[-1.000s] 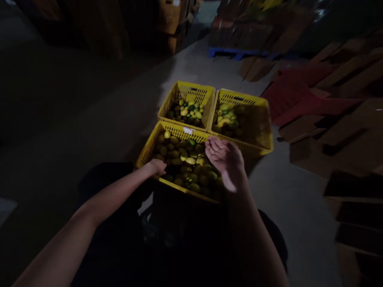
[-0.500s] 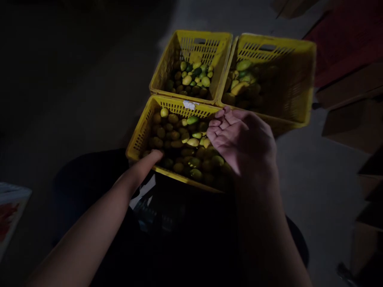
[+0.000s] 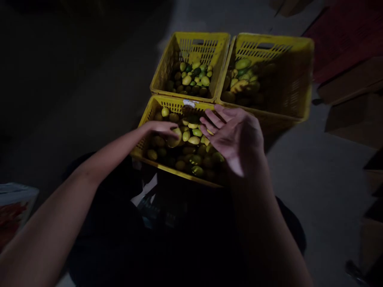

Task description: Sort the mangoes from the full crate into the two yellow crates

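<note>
My left hand (image 3: 164,127) is over the left part of the near yellow crate (image 3: 176,173), its fingers closed on a yellow lemon (image 3: 176,139). Many yellow and green lemons (image 3: 194,140) lie below it in that crate. Palm turned up, my right hand (image 3: 231,131) hovers above the crate's right side. Its fingers are spread and nothing rests in it. Shadow hides much of the fruit at the near right.
Behind stand two more yellow crates: the left one (image 3: 155,75) holds smaller green and yellow fruit, the right one (image 3: 309,79) larger fruit, partly in shadow. Cardboard boxes (image 3: 354,119) line the right side. A printed white container (image 3: 19,211) is at the lower left.
My left hand has risen from among the fruit at the near left and moved forward and right, now with a lemon in it. My right hand's fingers have spread wider.
</note>
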The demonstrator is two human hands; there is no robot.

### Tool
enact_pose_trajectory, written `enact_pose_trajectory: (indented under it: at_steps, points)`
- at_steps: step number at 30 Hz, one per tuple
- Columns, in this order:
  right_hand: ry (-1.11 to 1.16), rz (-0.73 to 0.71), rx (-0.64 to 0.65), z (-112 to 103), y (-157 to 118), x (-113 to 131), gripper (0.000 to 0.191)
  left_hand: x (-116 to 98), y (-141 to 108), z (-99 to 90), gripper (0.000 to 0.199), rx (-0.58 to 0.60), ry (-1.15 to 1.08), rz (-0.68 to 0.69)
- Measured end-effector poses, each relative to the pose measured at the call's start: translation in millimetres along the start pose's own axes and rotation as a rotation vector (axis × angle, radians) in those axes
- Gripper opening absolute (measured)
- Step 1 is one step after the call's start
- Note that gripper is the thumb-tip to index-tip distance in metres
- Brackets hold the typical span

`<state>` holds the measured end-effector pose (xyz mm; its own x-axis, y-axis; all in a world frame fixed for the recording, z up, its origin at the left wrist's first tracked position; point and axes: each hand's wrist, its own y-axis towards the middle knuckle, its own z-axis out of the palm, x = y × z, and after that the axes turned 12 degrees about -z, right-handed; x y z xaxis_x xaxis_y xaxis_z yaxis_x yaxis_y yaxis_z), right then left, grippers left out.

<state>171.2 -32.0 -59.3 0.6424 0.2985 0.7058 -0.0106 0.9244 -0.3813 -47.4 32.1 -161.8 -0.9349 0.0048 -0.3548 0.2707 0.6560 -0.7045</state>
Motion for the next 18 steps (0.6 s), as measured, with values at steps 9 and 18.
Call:
enact_pose_trajectory:
  at_steps: [9, 18]
  points:
    - [0.102, 0.045, -0.061, 13.4, -12.1, 4.8, 0.019, -86.0, -94.1, -58.7, 0.051, -0.137, -0.500, 0.312]
    - [0.190, 0.131, -0.023, 18.7, -15.7, 5.6, 0.018, 6.2, 9.6, 67.8, 0.019, -0.014, -0.022, -0.239]
